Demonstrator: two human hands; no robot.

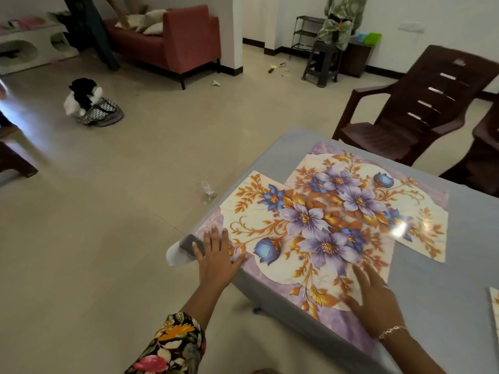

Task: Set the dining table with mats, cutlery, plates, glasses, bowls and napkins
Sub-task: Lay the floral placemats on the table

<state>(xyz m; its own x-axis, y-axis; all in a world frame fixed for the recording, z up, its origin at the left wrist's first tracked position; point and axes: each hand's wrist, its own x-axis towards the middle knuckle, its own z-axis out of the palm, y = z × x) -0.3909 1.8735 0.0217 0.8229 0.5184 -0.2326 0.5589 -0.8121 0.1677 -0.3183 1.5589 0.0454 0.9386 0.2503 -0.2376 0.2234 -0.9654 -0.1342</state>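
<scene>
Pressing on the mat [283, 268], left hand [216, 255] and right hand [375, 300] lie flat, fingers spread. The person should slide it square, off the other mat [348, 168].

Left hand [216, 252] flat, fingers spread; right hand [374, 298] likewise (bracelet on wrist).

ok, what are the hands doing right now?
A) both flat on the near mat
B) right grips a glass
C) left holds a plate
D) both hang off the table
A: the left hand and right hand both lie with fingers straight and spread on the near mat; no plate or glass shows.
</scene>
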